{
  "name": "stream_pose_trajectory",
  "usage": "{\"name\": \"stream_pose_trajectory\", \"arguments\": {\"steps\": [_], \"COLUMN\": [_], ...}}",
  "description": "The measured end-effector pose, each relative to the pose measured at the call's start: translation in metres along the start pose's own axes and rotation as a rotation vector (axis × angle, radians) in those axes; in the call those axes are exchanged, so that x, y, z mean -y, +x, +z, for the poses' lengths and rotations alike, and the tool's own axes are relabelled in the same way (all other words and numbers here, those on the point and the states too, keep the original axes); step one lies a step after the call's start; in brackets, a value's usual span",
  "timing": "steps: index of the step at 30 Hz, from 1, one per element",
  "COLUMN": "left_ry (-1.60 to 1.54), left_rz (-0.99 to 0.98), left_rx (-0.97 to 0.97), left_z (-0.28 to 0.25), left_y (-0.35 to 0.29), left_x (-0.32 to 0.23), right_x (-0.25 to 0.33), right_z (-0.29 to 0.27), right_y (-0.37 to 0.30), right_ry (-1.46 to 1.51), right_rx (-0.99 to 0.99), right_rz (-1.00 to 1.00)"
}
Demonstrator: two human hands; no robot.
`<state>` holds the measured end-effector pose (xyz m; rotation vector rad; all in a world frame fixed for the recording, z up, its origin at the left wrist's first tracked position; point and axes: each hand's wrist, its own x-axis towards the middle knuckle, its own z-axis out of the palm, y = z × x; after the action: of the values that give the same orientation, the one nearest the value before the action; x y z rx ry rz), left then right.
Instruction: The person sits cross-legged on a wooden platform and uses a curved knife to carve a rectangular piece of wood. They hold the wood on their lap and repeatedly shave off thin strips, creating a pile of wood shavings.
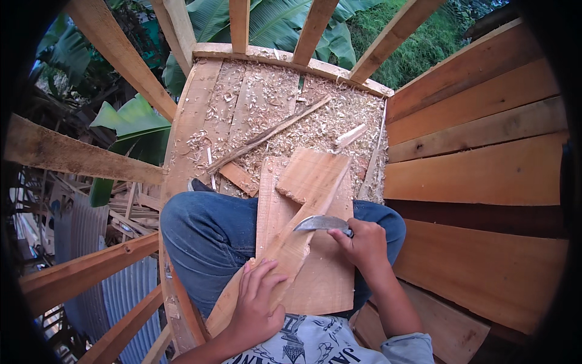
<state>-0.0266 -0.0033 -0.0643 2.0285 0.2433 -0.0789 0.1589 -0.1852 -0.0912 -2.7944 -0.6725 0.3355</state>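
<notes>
The right hand (364, 242) is closed around the handle of a curved knife (321, 223), and the grey blade points to the left from the fist, with its edge lying on a long wooden piece (288, 252). This wooden piece runs diagonally, from the lower left near the person's body up to the right, where it becomes wider. The left hand (257, 300) grips the lower end of the same piece, with the fingers wrapped over its top side, so the piece passes under this hand and continues up toward the knife. Under the piece lies a flat board (324, 285), which rests on the person's knees in blue jeans (206, 236). The blade touches the wood between both hands, a little closer to the right one. Beyond the hands, the plank floor (200, 103) is covered with wood shavings (327, 124), and a thin stick (273, 132) lies across them.
</notes>
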Motion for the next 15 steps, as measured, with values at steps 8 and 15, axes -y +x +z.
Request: {"name": "stream_pose_trajectory", "arguments": {"steps": [8,15], "left_ry": [-0.001,0.005], "left_rz": [0.004,0.006], "left_rx": [-0.004,-0.003], "left_z": [-0.001,0.0], "left_y": [-0.002,-0.002], "left_x": [-0.001,0.001], "right_x": [-0.058,0.015], "right_z": [-0.007,-0.007], "right_y": [0.033,-0.008], "right_ry": [0.048,0.111], "right_rx": [-0.169,0.087], "right_rz": [0.33,0.0]}}
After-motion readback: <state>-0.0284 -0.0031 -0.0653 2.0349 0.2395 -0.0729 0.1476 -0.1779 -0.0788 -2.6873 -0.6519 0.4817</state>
